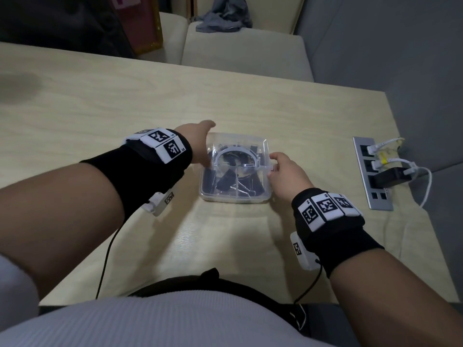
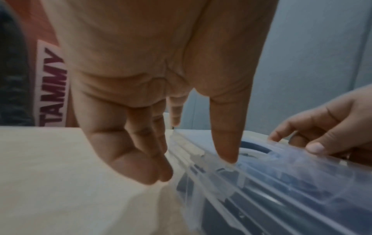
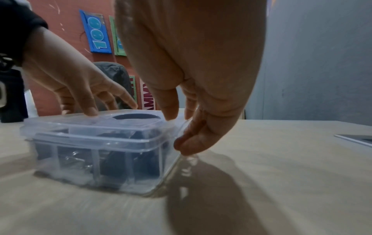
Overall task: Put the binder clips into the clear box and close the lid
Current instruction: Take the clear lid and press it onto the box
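Note:
The clear box (image 1: 260, 196) stands on the wooden table (image 1: 112, 101) between my hands, with several black binder clips (image 1: 229, 181) inside it. Its clear lid (image 1: 240, 149) is lowered over it, and the near edge looks slightly raised. My left hand (image 1: 200, 146) is at the box's left side. Its thumb (image 2: 227, 151) presses on the lid and its fingers (image 2: 159, 171) hang loosely beside the wall. My right hand (image 1: 283, 174) pinches the lid's right edge, thumb (image 3: 171, 112) on top and fingers (image 3: 187, 143) at the tab. The box (image 3: 104, 159) and clips (image 3: 114, 162) also show in the right wrist view.
A metal socket panel (image 1: 375, 194) is set into the table at the right, with white cables and a black adapter (image 1: 390, 177) plugged in. Cream chairs (image 1: 245, 56) with a grey cloth stand beyond the far edge. The table's right edge runs close behind the panel.

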Demonstrator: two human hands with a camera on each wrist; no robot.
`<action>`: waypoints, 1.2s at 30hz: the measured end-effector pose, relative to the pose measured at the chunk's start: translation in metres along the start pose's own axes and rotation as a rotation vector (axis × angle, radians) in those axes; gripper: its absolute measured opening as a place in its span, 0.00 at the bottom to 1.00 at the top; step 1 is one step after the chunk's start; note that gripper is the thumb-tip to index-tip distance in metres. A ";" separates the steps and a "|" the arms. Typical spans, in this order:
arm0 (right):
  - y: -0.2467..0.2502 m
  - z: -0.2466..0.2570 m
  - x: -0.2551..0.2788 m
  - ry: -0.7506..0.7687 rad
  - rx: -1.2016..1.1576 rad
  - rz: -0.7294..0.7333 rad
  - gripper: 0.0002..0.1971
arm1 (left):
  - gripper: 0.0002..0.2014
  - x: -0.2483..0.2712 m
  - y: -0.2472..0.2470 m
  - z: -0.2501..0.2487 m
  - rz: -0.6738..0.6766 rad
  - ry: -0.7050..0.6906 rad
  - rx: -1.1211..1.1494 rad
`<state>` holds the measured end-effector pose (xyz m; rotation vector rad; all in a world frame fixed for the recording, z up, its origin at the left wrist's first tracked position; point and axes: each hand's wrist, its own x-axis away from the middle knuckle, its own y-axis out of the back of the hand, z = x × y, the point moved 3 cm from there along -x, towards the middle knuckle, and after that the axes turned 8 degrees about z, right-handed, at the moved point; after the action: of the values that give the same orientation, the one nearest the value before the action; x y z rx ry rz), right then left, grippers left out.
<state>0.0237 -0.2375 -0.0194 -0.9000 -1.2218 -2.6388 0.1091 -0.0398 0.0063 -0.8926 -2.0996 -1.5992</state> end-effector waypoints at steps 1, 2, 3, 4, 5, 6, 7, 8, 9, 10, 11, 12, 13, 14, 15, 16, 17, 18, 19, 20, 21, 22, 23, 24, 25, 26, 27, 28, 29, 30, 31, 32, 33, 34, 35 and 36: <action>-0.003 0.000 0.001 0.011 0.006 0.036 0.25 | 0.46 -0.002 -0.001 -0.002 0.006 -0.022 -0.054; -0.005 0.001 0.002 0.021 0.018 0.071 0.28 | 0.44 -0.003 -0.001 -0.002 0.005 -0.029 -0.098; -0.007 0.002 0.004 0.022 0.033 0.106 0.29 | 0.41 -0.004 -0.002 -0.002 -0.003 -0.035 -0.121; -0.008 0.002 0.005 0.024 0.041 0.128 0.30 | 0.39 -0.004 -0.003 -0.002 -0.014 -0.038 -0.127; -0.008 0.002 0.006 0.025 0.038 0.133 0.31 | 0.37 -0.003 -0.002 -0.001 -0.020 -0.037 -0.118; -0.008 0.001 0.007 0.024 0.019 0.123 0.30 | 0.37 -0.003 -0.003 0.000 -0.016 -0.033 -0.091; -0.007 0.000 0.008 0.019 -0.012 0.102 0.30 | 0.36 -0.002 -0.003 0.001 -0.005 -0.027 -0.056; -0.006 -0.002 0.009 0.008 -0.049 0.071 0.29 | 0.36 -0.001 -0.004 0.003 0.012 -0.014 -0.017; -0.005 -0.004 0.009 -0.004 -0.082 0.032 0.28 | 0.36 -0.001 -0.005 0.003 0.026 -0.002 0.032; -0.004 -0.005 0.009 -0.017 -0.104 -0.011 0.26 | 0.35 -0.001 -0.006 0.004 0.034 0.009 0.095; -0.003 -0.006 0.010 -0.031 -0.114 -0.046 0.25 | 0.35 -0.002 -0.008 0.006 0.040 0.024 0.168; -0.003 -0.006 0.010 -0.045 -0.120 -0.071 0.25 | 0.34 -0.002 -0.009 0.008 0.039 0.045 0.240; -0.003 -0.006 0.011 -0.057 -0.117 -0.082 0.26 | 0.33 -0.003 -0.009 0.010 0.029 0.072 0.292; -0.003 -0.006 0.010 -0.066 -0.098 -0.082 0.26 | 0.31 -0.003 -0.010 0.010 0.015 0.102 0.310; -0.004 -0.005 0.010 -0.070 -0.062 -0.079 0.25 | 0.27 -0.002 -0.009 0.010 0.000 0.129 0.296; -0.004 -0.005 0.010 -0.069 -0.023 -0.077 0.24 | 0.24 -0.001 -0.009 0.008 -0.015 0.149 0.261; -0.005 -0.004 0.011 -0.068 0.015 -0.078 0.23 | 0.20 0.000 -0.008 0.006 -0.023 0.161 0.215; -0.006 -0.003 0.011 -0.066 0.049 -0.078 0.23 | 0.18 0.000 -0.008 0.004 -0.024 0.165 0.168; -0.006 -0.002 0.011 -0.060 0.087 -0.075 0.23 | 0.16 -0.001 -0.008 0.002 -0.019 0.168 0.133; -0.005 -0.001 0.009 -0.052 0.134 -0.066 0.24 | 0.15 -0.003 -0.008 0.002 -0.013 0.168 0.115; -0.005 0.000 0.008 -0.048 0.183 -0.049 0.23 | 0.14 -0.005 -0.008 0.003 -0.001 0.167 0.106; -0.004 0.001 0.006 -0.048 0.227 -0.027 0.23 | 0.13 -0.008 -0.008 0.003 0.014 0.169 0.101; -0.003 0.002 0.004 -0.051 0.267 -0.008 0.24 | 0.12 -0.010 -0.008 0.005 0.025 0.172 0.106; -0.002 0.003 0.003 -0.054 0.304 0.004 0.24 | 0.12 -0.012 -0.008 0.006 0.028 0.176 0.119; -0.002 0.004 0.002 -0.058 0.338 0.013 0.25 | 0.11 -0.014 -0.008 0.006 0.030 0.183 0.127; -0.002 0.005 0.001 -0.062 0.370 0.022 0.26 | 0.10 -0.015 -0.007 0.006 0.028 0.190 0.115; -0.002 0.006 0.001 -0.067 0.399 0.031 0.26 | 0.09 -0.016 -0.007 0.006 0.030 0.201 0.087; -0.003 0.007 0.001 -0.070 0.422 0.037 0.26 | 0.09 -0.016 -0.006 0.004 0.033 0.208 0.054; -0.003 0.008 0.000 -0.071 0.441 0.038 0.25 | 0.09 -0.016 -0.006 0.003 0.039 0.218 0.032; -0.003 0.009 0.001 -0.072 0.460 0.038 0.25 | 0.10 -0.018 -0.007 0.003 0.036 0.225 0.036; -0.003 0.010 0.001 -0.075 0.477 0.038 0.25 | 0.12 -0.021 -0.008 0.003 0.027 0.226 0.066; -0.003 0.011 0.001 -0.079 0.491 0.037 0.25 | 0.14 -0.024 -0.009 0.006 0.030 0.229 0.080; -0.004 0.011 0.001 -0.085 0.501 0.035 0.25 | 0.15 -0.028 -0.011 0.011 0.039 0.244 0.092; -0.004 0.012 0.001 -0.090 0.507 0.031 0.25 | 0.16 -0.030 -0.013 0.015 0.056 0.258 0.103; -0.004 0.012 0.001 -0.095 0.510 0.026 0.25 | 0.15 -0.034 -0.015 0.019 0.093 0.247 0.097; -0.004 0.013 0.001 -0.097 0.509 0.023 0.24 | 0.13 -0.035 -0.015 0.020 0.096 0.226 0.110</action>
<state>0.0272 -0.2254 -0.0152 -0.9376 -1.7739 -2.1176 0.1266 -0.0323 -0.0325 -0.7276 -1.9372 -1.4478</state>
